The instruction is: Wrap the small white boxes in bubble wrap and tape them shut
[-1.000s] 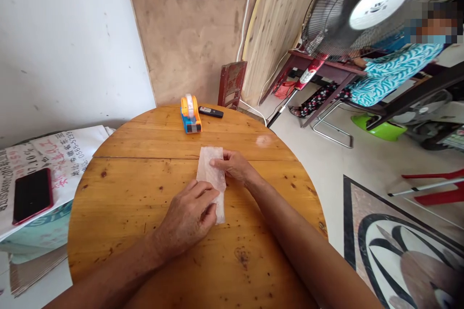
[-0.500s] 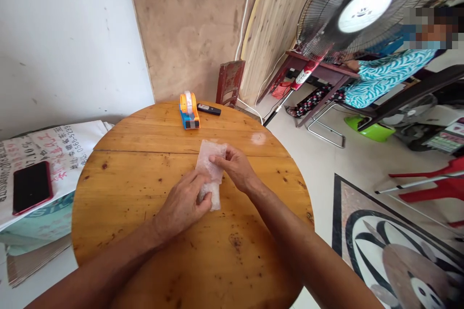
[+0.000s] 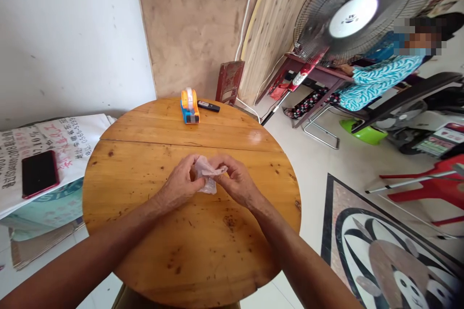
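A pale, translucent piece of bubble wrap (image 3: pixel 207 185) is bunched between my two hands, above the middle of the round wooden table (image 3: pixel 152 241). My left hand (image 3: pixel 184 176) is closed on its left side, with thumb and fingers pinching it. On the right, my right hand (image 3: pixel 235 177) grips the folded upper edge between thumb and fingers. Whether anything lies inside the wrap cannot be seen. Beyond the hands stands an orange and blue tape dispenser (image 3: pixel 190 106) with a roll of clear tape in it.
Beside the dispenser lies a black handheld object (image 3: pixel 209 106). A dark phone (image 3: pixel 39 174) rests on a printed white sack (image 3: pixel 79 130) at the left. A wooden chair (image 3: pixel 229 82) stands behind the table. To the right are a large fan (image 3: pixel 353 15) and a seated person (image 3: pixel 387 77).
The bubble wrap, spread flat on the table before, is now lifted and folded over. My left hand has moved up to its side; my right hand has come down slightly.
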{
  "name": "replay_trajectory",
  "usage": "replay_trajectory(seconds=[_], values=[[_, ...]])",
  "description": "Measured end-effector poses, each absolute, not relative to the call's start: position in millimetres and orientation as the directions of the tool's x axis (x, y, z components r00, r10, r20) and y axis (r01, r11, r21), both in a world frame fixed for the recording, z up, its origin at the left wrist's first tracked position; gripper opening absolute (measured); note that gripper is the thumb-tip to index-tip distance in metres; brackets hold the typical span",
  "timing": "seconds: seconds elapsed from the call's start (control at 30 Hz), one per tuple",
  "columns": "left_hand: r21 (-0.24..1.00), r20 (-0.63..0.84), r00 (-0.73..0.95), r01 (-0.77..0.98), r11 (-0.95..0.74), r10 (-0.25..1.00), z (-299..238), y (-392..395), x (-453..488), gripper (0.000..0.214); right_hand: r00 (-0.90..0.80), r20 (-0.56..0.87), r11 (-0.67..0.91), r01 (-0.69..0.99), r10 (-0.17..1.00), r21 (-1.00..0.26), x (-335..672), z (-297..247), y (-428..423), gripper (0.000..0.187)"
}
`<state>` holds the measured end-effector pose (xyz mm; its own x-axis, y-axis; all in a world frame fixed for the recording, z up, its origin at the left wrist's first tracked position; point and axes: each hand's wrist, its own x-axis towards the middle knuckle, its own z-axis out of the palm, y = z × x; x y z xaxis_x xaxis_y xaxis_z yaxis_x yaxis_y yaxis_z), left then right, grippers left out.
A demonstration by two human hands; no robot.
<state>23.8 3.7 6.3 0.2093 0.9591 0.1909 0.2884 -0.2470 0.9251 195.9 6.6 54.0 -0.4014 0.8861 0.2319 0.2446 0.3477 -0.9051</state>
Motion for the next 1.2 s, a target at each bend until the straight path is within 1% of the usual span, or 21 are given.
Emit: replay_trajectory(seconds=[0.07, 0.13, 0.2, 0.27, 0.4, 0.47, 0.53, 0.6, 0.7, 0.83, 0.93, 1.0, 1.07, 1.13, 1.2], values=[[0.948, 0.173, 0.228, 0.225, -0.224, 0.958, 6, 3, 23, 0.021, -0.387, 0.296, 0.409, 0.25, 0.873, -0.878, 195, 46, -6, 0.011], [0.947, 0.216, 0.237, 0.186, -0.262, 0.947, 5, 3, 22, 0.022, -0.366, 0.405, 0.519, 0.305, 0.838, -0.798, 194, 34, -17, 0.002], [0.934, 0.26, 0.264, 0.176, -0.311, 0.929, 4, 4, 20, 0.024, -0.369, 0.505, 0.622, 0.38, 0.781, -0.684, 194, 22, -25, 0.011], [0.923, 0.259, 0.313, 0.2, -0.33, 0.914, 4, 6, 18, 0.023, -0.409, 0.545, 0.681, 0.415, 0.732, -0.603, 196, 12, -28, 0.018], [0.931, 0.176, 0.43, 0.218, -0.291, 0.886, 8, 10, 7, 0.018, -0.478, 0.574, 0.747, 0.426, 0.665, -0.51, 199, 3, -26, 0.025], [0.926, 0.153, 0.492, 0.231, -0.298, 0.857, 13, 11, -1, 0.015, -0.476, 0.59, 0.757, 0.424, 0.653, -0.497, 200, 2, -25, 0.025], [0.891, 0.14, 0.562, 0.288, -0.352, 0.815, 20, 11, -9, 0.019, -0.466, 0.588, 0.75, 0.42, 0.661, -0.511, 199, 2, -26, 0.023], [0.825, 0.147, 0.608, 0.359, -0.435, 0.78, 24, 10, -14, 0.031, -0.459, 0.572, 0.733, 0.426, 0.68, -0.53, 199, 3, -28, 0.02], [0.748, 0.217, 0.615, 0.394, -0.534, 0.758, 23, 9, -12, 0.041, -0.451, 0.557, 0.716, 0.459, 0.697, -0.525, 199, 1, -29, 0.02], [0.73, 0.305, 0.577, 0.37, -0.575, 0.758, 10, 9, -1, 0.034, -0.485, 0.555, 0.736, 0.491, 0.675, -0.466, 200, -3, -29, 0.021], [0.746, 0.326, 0.533, 0.362, -0.559, 0.781, 6, 9, 4, 0.029, -0.496, 0.545, 0.734, 0.517, 0.676, -0.44, 200, -4, -28, 0.023], [0.769, 0.315, 0.501, 0.363, -0.526, 0.806, 8, 8, 5, 0.028, -0.472, 0.555, 0.726, 0.502, 0.685, -0.469, 199, -1, -25, 0.023], [0.827, 0.269, 0.446, 0.347, -0.442, 0.853, 12, 7, 5, 0.026, -0.427, 0.536, 0.685, 0.449, 0.728, -0.574, 200, 7, -21, 0.019], [0.923, 0.163, 0.408, 0.258, -0.285, 0.898, 17, 7, 5, 0.023, -0.386, 0.424, 0.557, 0.359, 0.819, -0.748, 200, 17, -15, 0.014], [0.987, 0.027, 0.413, 0.134, -0.09, 0.91, 20, 7, 4, 0.023, -0.374, 0.237, 0.339, 0.238, 0.897, -0.91, 199, 27, -6, 0.018]])
